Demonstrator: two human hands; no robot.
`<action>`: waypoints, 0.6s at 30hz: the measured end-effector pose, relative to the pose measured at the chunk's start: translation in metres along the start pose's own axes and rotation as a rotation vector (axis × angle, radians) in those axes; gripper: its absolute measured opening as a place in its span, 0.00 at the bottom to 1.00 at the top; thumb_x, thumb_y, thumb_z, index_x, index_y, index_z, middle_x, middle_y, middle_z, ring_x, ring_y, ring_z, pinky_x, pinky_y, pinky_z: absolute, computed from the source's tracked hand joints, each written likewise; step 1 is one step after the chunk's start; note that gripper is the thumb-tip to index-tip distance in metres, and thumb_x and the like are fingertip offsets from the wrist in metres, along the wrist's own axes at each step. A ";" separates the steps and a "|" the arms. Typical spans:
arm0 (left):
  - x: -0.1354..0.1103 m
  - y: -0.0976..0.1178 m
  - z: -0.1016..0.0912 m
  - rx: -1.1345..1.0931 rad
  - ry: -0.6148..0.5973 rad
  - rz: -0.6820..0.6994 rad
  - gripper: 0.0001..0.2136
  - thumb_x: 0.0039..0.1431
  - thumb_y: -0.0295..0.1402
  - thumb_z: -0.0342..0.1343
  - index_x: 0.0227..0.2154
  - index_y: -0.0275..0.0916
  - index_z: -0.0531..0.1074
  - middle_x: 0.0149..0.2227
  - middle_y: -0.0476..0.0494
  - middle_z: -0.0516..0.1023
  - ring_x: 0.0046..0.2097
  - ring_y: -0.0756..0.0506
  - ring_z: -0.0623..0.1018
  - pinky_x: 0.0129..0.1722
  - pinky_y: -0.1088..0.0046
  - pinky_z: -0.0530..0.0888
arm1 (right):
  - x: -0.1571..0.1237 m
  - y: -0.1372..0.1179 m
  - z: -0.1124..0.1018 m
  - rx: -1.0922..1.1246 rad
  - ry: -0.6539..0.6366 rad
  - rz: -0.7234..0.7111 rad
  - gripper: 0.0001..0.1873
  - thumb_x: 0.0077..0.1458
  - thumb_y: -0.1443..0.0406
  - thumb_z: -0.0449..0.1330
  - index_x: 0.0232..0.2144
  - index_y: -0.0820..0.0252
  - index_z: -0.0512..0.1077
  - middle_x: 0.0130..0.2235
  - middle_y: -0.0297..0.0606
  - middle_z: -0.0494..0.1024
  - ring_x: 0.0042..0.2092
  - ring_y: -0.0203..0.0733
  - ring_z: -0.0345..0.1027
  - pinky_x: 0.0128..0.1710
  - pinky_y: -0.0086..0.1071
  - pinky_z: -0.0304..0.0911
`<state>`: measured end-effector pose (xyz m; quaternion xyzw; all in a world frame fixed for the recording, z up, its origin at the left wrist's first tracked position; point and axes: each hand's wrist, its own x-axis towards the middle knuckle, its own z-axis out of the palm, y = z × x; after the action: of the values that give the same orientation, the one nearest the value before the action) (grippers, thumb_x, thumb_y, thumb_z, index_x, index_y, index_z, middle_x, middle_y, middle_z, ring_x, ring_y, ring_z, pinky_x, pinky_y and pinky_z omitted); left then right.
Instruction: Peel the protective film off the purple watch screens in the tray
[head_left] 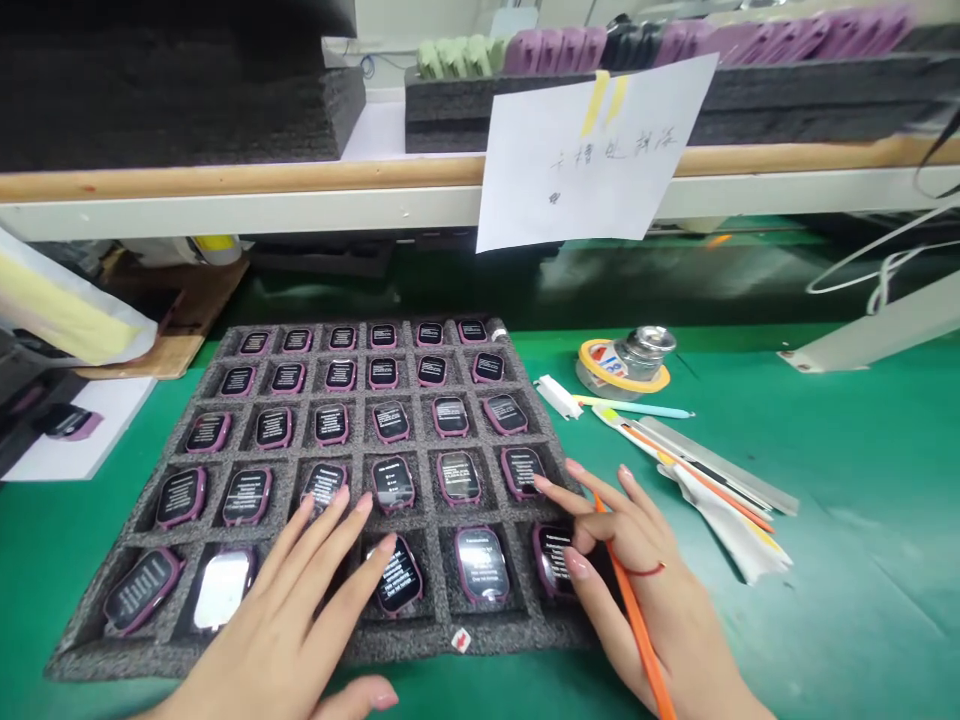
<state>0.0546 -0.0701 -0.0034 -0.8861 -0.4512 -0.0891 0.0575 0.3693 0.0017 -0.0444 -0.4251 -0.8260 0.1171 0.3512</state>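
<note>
A dark foam tray (442, 640) lies on the green mat, its cells filled with several purple-edged watch bodies with black screens. My left hand (300, 600) rests flat on the tray's near rows, fingers stretched out, its fingertips by a watch body (396, 578) in the front row. My right hand (637, 570) sits at the tray's right edge with an orange pencil (637, 630) held along the palm under the thumb, its fingers reaching toward the last front-row watch body (553, 558).
Right of the tray lie a tape roll (600, 365) with a metal loupe (649, 345), pens, a steel ruler (720, 465) and paper scraps. A shelf above carries foam blocks and a hanging paper note (592, 150). At the left sit a white sheet and a yellow sponge.
</note>
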 end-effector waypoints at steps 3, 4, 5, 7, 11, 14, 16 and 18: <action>-0.001 0.000 0.000 -0.022 0.018 -0.016 0.29 0.71 0.42 0.49 0.70 0.38 0.53 0.72 0.35 0.51 0.72 0.33 0.53 0.71 0.50 0.53 | 0.002 -0.002 0.002 0.001 0.017 -0.019 0.05 0.66 0.69 0.51 0.36 0.54 0.59 0.56 0.41 0.76 0.68 0.47 0.56 0.70 0.53 0.42; 0.000 -0.001 0.000 -0.034 0.006 -0.037 0.30 0.71 0.43 0.49 0.70 0.36 0.52 0.72 0.34 0.50 0.72 0.32 0.52 0.71 0.48 0.54 | 0.002 -0.003 0.003 0.000 0.022 -0.028 0.05 0.65 0.69 0.51 0.36 0.54 0.59 0.56 0.41 0.76 0.67 0.48 0.57 0.70 0.54 0.42; 0.001 -0.004 -0.001 -0.044 -0.010 -0.059 0.31 0.71 0.44 0.48 0.71 0.35 0.51 0.72 0.32 0.48 0.72 0.31 0.51 0.70 0.46 0.55 | 0.003 -0.004 0.003 0.000 0.023 -0.036 0.06 0.65 0.70 0.51 0.36 0.54 0.59 0.56 0.41 0.76 0.67 0.48 0.58 0.70 0.55 0.43; 0.007 -0.010 -0.001 -0.053 -0.047 -0.097 0.32 0.71 0.46 0.47 0.71 0.35 0.50 0.73 0.30 0.44 0.73 0.29 0.47 0.68 0.41 0.58 | 0.004 -0.005 0.003 -0.006 0.020 -0.051 0.06 0.65 0.69 0.52 0.36 0.54 0.59 0.56 0.41 0.77 0.66 0.50 0.59 0.69 0.56 0.45; 0.025 -0.024 0.003 -0.066 -0.103 -0.084 0.31 0.71 0.50 0.48 0.70 0.38 0.54 0.73 0.30 0.42 0.73 0.28 0.45 0.67 0.36 0.57 | 0.004 -0.004 0.004 -0.029 0.015 -0.083 0.06 0.65 0.69 0.52 0.35 0.54 0.59 0.55 0.43 0.77 0.66 0.50 0.60 0.70 0.54 0.44; 0.038 -0.030 0.006 -0.109 -0.130 -0.068 0.32 0.70 0.52 0.49 0.69 0.39 0.56 0.73 0.28 0.44 0.73 0.28 0.45 0.67 0.36 0.57 | 0.003 -0.002 0.005 -0.030 0.008 -0.085 0.06 0.66 0.68 0.52 0.34 0.54 0.59 0.55 0.45 0.77 0.67 0.48 0.57 0.71 0.50 0.41; 0.042 -0.030 0.006 -0.131 -0.134 -0.070 0.33 0.69 0.53 0.49 0.69 0.39 0.55 0.72 0.27 0.45 0.73 0.29 0.45 0.67 0.36 0.56 | 0.003 -0.001 0.006 -0.020 0.001 -0.076 0.06 0.66 0.67 0.52 0.35 0.54 0.59 0.56 0.47 0.76 0.68 0.47 0.55 0.71 0.48 0.40; 0.042 -0.029 0.005 -0.132 -0.118 -0.074 0.34 0.69 0.53 0.49 0.69 0.37 0.54 0.72 0.26 0.45 0.73 0.29 0.45 0.67 0.36 0.56 | 0.002 0.000 0.007 -0.011 -0.004 -0.073 0.06 0.66 0.67 0.52 0.35 0.55 0.59 0.56 0.48 0.76 0.68 0.46 0.55 0.72 0.47 0.40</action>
<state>0.0555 -0.0190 0.0015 -0.8743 -0.4796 -0.0686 -0.0311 0.3637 0.0042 -0.0488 -0.3964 -0.8422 0.1004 0.3514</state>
